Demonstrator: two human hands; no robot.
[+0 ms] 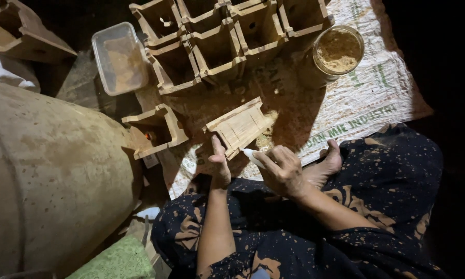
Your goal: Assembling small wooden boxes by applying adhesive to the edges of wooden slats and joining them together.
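While left hand (219,168) props wooden box mould (240,126) from near side, thumb up against its edge, fingers only partly closed, right hand (281,170) pinches small white tube (254,158), fingers curled tight round it, tip at mould's near corner. Mould sits tilted on woven sack (366,98) on floor, centre of scene. More moulds (217,36) far side, jar of powder (338,50) far right, plastic tub (120,58) far left. Risk, imo: mould only propped, could slip and tip; hard squeeze could smear.
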